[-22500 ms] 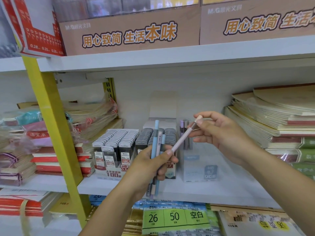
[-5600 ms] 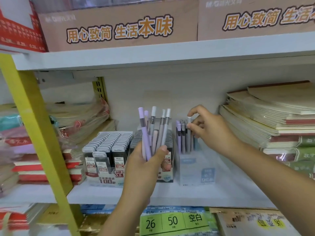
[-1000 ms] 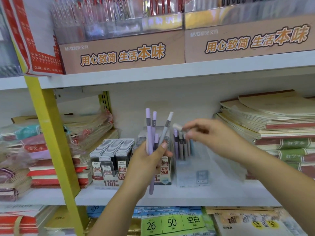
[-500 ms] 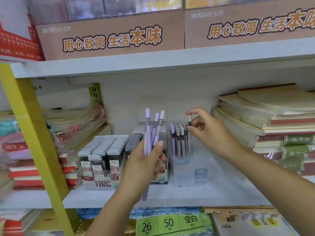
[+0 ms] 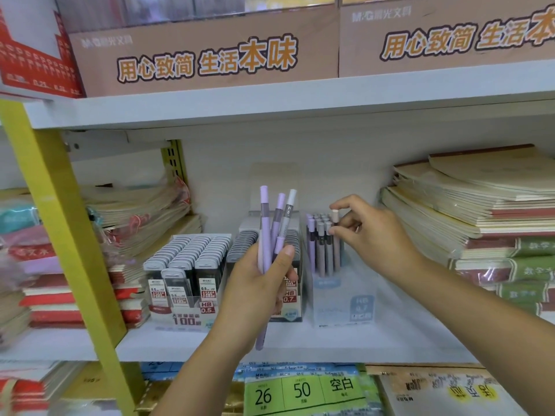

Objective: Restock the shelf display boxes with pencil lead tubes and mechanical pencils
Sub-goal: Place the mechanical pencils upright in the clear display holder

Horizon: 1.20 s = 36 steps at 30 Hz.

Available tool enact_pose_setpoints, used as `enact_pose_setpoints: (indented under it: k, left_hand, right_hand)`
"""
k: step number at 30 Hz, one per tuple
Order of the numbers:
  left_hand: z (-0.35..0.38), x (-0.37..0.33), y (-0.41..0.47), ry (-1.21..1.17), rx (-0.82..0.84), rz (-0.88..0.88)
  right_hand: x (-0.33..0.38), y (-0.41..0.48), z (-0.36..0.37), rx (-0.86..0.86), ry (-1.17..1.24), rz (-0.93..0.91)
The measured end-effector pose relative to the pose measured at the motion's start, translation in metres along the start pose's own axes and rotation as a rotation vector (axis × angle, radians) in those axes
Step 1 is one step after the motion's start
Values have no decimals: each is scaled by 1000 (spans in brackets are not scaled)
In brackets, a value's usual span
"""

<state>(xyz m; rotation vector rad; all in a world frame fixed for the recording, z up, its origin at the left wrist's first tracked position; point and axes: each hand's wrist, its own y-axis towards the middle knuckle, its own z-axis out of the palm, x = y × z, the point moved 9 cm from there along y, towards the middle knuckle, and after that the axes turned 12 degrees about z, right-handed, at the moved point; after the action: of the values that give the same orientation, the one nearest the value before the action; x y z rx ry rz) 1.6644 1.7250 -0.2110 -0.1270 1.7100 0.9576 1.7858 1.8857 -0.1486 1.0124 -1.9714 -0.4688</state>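
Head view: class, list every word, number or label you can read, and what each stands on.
"用心致简 生活本味": left brown cardboard display box, upper shelf.
"M&G 晨光文具": right brown cardboard display box.
"HB 0.5", "100": white-fronted display box of black lead tubes.
"HB 0.7": the neighbouring lead-tube display box.
"26", "50", "空白": green paper label below the shelf.
Too blurred: red-and-white price card, green notebook spines, clear pencil box label.

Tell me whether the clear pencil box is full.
Not full. Pencils stand upright only at the back of the clear box; its front shows none. The right hand pinches another there.
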Motion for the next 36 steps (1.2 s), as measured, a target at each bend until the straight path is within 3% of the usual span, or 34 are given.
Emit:
enact_pose_setpoints:
  k: [5, 9, 11, 15, 20, 23, 27, 33, 36]
  left_hand:
    - [1, 4, -2, 7, 16, -23]
    - [6, 9, -7, -155, 26, -107]
    - [9, 10, -9, -200, 37, -131]
    - [19, 9, -10, -227, 72, -117]
    - [25, 12, -16, -155, 151, -141]
    - [16, 16, -16, -111, 119, -151]
    - [4, 23, -16, -184, 40, -160]
    - [4, 27, -16, -226, 49, -155]
    - [4, 28, -16, -244, 54, -153]
  right_hand:
    - [2, -4, 1, -87, -277, -77]
    - [7, -5, -2, -91, -383, -24]
    - [16, -13, -9, -83, -186, 10]
    - [35, -32, 11, 300, 604, 220]
    - [39, -35, -1, 277, 776, 231]
    - [27, -29, -24, 165, 830, 228]
    - [13, -18, -52, 68, 689, 173]
    - [13, -17, -24, 157, 179, 68]
    - [16, -22, -10, 166, 62, 13]
